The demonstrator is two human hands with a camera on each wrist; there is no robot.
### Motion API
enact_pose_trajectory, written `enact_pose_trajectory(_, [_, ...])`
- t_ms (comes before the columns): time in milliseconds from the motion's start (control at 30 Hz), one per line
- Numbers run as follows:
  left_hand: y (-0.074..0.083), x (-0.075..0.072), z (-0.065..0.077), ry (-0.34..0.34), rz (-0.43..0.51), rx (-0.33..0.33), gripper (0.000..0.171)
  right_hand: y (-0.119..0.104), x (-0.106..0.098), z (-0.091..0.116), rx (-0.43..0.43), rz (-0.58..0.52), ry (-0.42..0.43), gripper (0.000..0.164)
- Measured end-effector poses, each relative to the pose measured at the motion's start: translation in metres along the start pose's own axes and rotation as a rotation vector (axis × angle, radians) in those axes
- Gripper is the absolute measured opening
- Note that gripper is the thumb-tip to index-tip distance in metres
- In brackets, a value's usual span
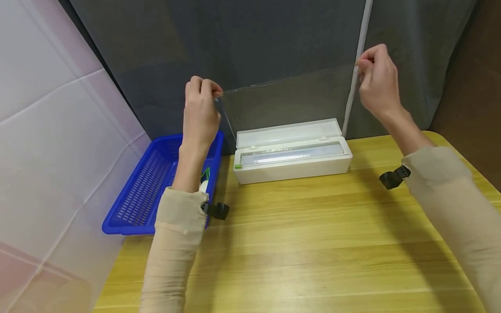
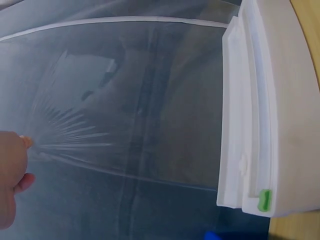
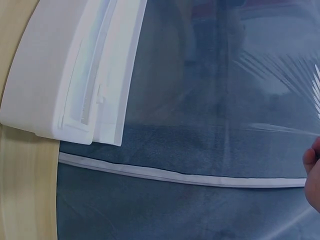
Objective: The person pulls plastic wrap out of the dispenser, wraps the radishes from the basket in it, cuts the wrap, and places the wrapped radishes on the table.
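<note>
A clear sheet of cling film (image 1: 289, 98) stretches up from a white cling film dispenser (image 1: 293, 171) on the table. My left hand (image 1: 199, 111) pinches one upper corner of it, raised above the dispenser's left end. Farther right and a little higher, my right hand (image 1: 379, 84) pinches the opposite corner. In the left wrist view, creases in the film (image 2: 75, 132) fan out from the fingers. The dispenser's lid (image 1: 289, 134) stands open at the back. A small green slider (image 2: 265, 200) sits at its left end.
A blue plastic basket (image 1: 111, 226) stands to the left, partly behind my left forearm, with a white and green item (image 1: 204, 184) inside. Behind the wooden table (image 1: 297, 252) hangs a dark grey curtain (image 1: 254, 39) with a white strip (image 1: 362, 32). White panels (image 1: 58, 130) border the left side.
</note>
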State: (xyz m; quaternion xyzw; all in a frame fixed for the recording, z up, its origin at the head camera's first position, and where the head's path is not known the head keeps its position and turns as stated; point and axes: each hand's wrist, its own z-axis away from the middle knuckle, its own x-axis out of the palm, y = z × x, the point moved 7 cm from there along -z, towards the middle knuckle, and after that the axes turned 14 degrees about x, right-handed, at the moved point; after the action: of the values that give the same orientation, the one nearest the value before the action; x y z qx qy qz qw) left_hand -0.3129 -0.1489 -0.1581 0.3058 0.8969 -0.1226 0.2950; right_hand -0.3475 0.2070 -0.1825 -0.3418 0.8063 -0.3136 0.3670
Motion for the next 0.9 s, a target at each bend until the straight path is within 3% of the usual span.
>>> enact_pose_trajectory(267, [0.007, -0.005, 0.01, -0.03, 0.065, 0.061, 0.017, -0.002, -0.011, 0.01, -0.057, -0.019, -0.029, 0.009])
enact_pose_trajectory(533, [0.018, -0.008, 0.018, -0.008, 0.122, 0.118, 0.022, 0.005, -0.02, 0.018, -0.015, -0.075, -0.128, 0.009])
enact_pose_trajectory(900, [0.027, -0.011, 0.029, 0.017, 0.173, 0.126, 0.017, 0.005, -0.029, 0.031, -0.014, -0.195, -0.201, 0.008])
